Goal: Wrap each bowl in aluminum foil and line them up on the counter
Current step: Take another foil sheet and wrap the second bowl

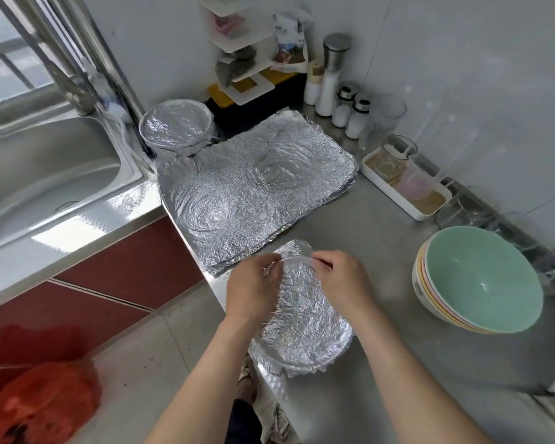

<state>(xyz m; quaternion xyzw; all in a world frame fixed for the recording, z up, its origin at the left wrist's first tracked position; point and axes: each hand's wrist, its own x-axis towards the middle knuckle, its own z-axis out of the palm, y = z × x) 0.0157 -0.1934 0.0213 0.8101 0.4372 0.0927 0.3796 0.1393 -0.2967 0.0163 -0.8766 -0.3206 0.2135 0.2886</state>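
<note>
Left hand (253, 283) and right hand (343, 280) each pinch foil (297, 251) at the far rim of the bowl (305, 331) between them on the counter (382, 238); foil looks light and tear-prone, bowl stiff, best gripped at rim.

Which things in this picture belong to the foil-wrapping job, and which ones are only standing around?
Job: foil-covered bowl, pinched at its rim by left hand and right hand; finished wrapped bowl; foil sheets; stack of bare bowls.

Lying about: sink; seasoning shakers; white tray of cups; corner shelf; red bag.
</note>
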